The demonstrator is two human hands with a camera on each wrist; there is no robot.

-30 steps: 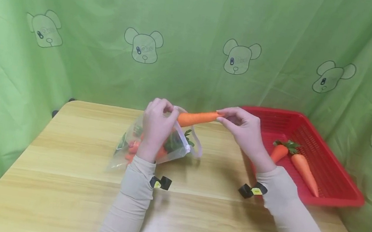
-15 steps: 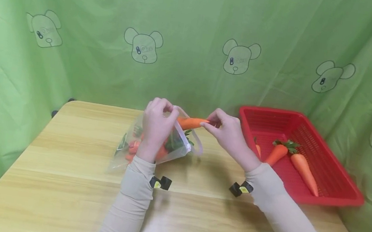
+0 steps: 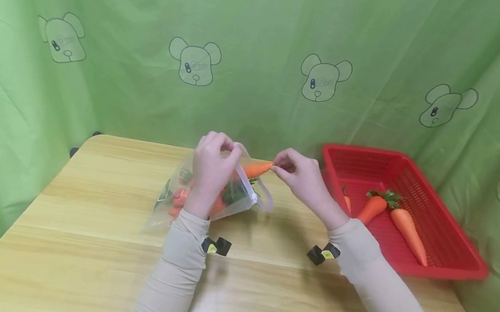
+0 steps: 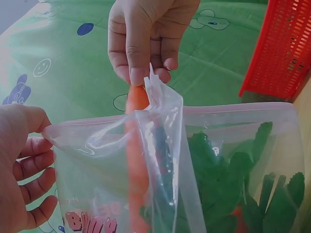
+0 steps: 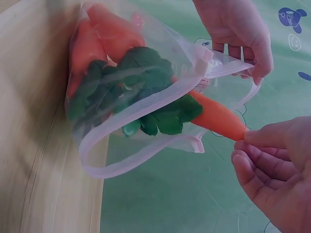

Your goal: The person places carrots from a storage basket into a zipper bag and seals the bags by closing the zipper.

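Two hands: a person's left hand (image 3: pixel 212 164) and right hand (image 3: pixel 300 176) are working above a wooden table (image 3: pixel 78 239), in front of a green curtain (image 3: pixel 266 31).
Left hand: its fingers are pinching the rim of a clear zip bag (image 3: pixel 206 198) and holding the mouth open, raised off the table.
Right hand: thumb and fingertips are pinching the narrow tip of one carrot (image 3: pixel 258 168).
Carrot in hand: it is lying mostly inside the bag mouth, leafy end first, with only the orange tip sticking out towards the right hand.
Bag contents: more orange carrots with green tops are lying inside; the exact count cannot be told through the plastic.
Bag writing: pink printed letters are showing near the bottom in the left wrist view, too partial to read.
Red basket (image 3: pixel 456 246): it is sitting on the table to the right, well apart from the bag.
Basket contents: two whole carrots (image 3: pixel 406 227) are lying side by side, and part of a third is showing just left of them.
Curtain print: five whole cartoon bear heads are showing, with two more cut off at the edges.
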